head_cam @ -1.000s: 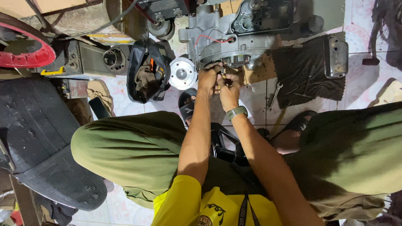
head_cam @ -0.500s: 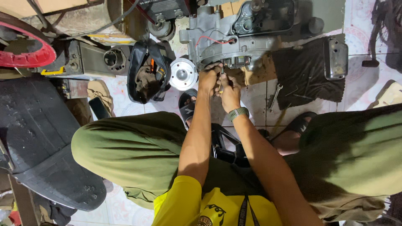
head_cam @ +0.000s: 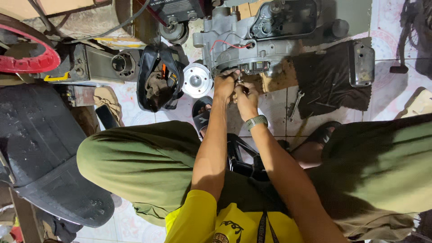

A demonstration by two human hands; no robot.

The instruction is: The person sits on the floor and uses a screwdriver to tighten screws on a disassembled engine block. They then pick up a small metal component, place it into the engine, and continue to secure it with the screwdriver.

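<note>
Tiled floor (head_cam: 274,108), top centre: left hand (head_cam: 225,87) and right hand (head_cam: 245,96) pressed together, fingers curled against the grey engine case (head_cam: 238,49).

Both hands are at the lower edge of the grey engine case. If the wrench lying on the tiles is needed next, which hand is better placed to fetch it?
Probably the right hand: the wrench lies on the tiles to its right, with nothing between. The left hand is on the far side and would have to cross over it.
</note>
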